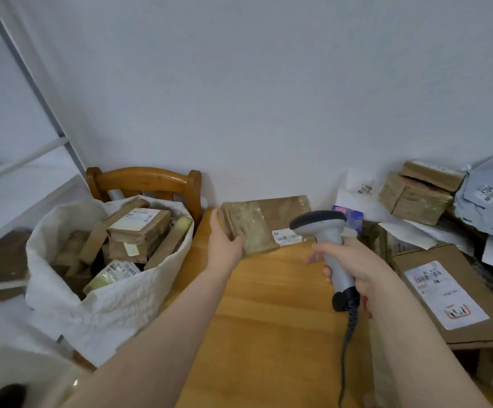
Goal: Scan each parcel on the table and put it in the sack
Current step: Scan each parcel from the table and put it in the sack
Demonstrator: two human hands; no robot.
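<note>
Holding one end of the brown parcel (257, 228), the left hand (224, 245) has its fingers (218, 222) curled round that end. The parcel sits at the far edge of the worktop (269, 319), close to the wall. The right hand (354, 260) has its fingers (327, 272) wrapped round the handle of the scanner (327, 240), with one finger sticking out a bit. The scanner's head points at the white label (286, 237) on the parcel.

Here is what could go wrong. The parcel is covered in shiny tape. Light could bounce off it, and the scanner might not read the label. The scanner's head is also very near the label and hides part of it from this view, so the aim could be off. If the scan does not work and the parcel goes in the sack anyway, it will be missed.

Only one end of the parcel is held. The tape looks slippery, so I think it could slide out of the hand when lifted.

The sack (115, 307) is at the left, beside the worktop, and is already very full. A parcel dropped on top could roll off and fall to the floor.

The scanner's cord (347, 348) hangs near the big box (439, 293) on the right and could catch on it.
</note>
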